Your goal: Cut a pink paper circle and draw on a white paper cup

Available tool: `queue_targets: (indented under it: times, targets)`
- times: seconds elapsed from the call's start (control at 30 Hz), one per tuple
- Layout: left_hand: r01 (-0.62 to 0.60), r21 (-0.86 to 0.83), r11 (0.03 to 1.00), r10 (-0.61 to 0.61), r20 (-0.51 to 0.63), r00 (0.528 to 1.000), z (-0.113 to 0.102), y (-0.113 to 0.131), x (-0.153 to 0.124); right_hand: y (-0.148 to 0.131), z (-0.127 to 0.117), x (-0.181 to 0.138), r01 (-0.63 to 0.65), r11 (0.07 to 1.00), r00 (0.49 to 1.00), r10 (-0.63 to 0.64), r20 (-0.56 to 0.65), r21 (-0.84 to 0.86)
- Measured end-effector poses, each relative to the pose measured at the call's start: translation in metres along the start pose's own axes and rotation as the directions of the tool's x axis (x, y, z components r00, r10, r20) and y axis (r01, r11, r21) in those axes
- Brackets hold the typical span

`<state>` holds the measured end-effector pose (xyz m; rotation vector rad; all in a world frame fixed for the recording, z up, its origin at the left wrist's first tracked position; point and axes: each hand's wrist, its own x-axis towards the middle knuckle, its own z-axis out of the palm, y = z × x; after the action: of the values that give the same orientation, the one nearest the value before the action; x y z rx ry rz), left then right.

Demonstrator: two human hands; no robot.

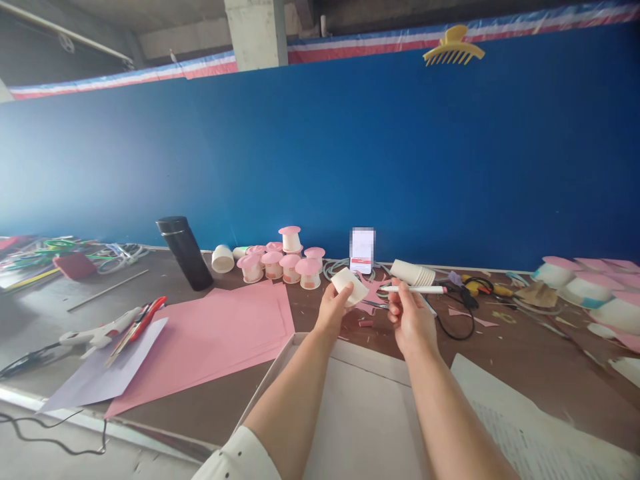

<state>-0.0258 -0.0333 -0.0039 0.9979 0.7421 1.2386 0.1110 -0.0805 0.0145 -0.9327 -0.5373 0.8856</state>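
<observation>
Just in front of the phone [371,262], and a little to its left, the cup [345,281] is held up off the table [500,343] in the left hand [331,310]. The thumb presses the near wall and the other fingers, mostly hidden, back it from behind, so the cup is pinched between them. It looks like thin paper: very light, dry enough to grip, but soft in the wall and likely to dent if squeezed hard. The firmest hold would probably be close to the base or the rolled rim, with only mild pressure. The cup is tilted well over, its long axis seeming to slant down from left to right; which end is the mouth, I cannot tell.

In front of the phone and to its right, the marker [430,290] is pinched at mid-barrel by the right hand [415,323], thumb against forefinger, the remaining fingers curled below. It should be light and stiff, its barrel smooth and perhaps a bit slippery; a hold nearer the tip would likely steady it. Its long axis lies almost level across the view, the narrow end toward the cup, yet apart from it, and the reddish end pointing away rightward. The stack [414,273] of cups lies just right of the phone.
</observation>
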Motion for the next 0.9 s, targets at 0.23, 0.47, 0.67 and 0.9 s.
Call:
queue_targets:
  times: [0.23,0.47,0.67,0.9]
  targets:
    - [0.065,-0.178,0.982,-0.049,0.093,0.994,-0.002,0.003,-0.002,0.006,0.002,-0.002,0.06,0.969,0.994,-0.079,-0.071,-0.242]
    - [-0.081,0.034,0.996,0.08,0.015,0.997,-0.001,-0.002,-0.002,0.005,0.01,-0.009,-0.225,0.969,0.974,0.226,-0.003,-0.105]
    - [-0.17,0.168,0.971,0.17,0.017,0.985,0.004,-0.005,-0.005,0.01,0.01,-0.007,-0.27,0.955,0.963,0.266,0.043,0.126]
    - [-0.08,0.316,0.945,0.146,-0.19,0.971,0.004,-0.007,-0.003,0.007,0.002,0.004,-0.394,0.785,0.91,0.407,0.082,0.478]
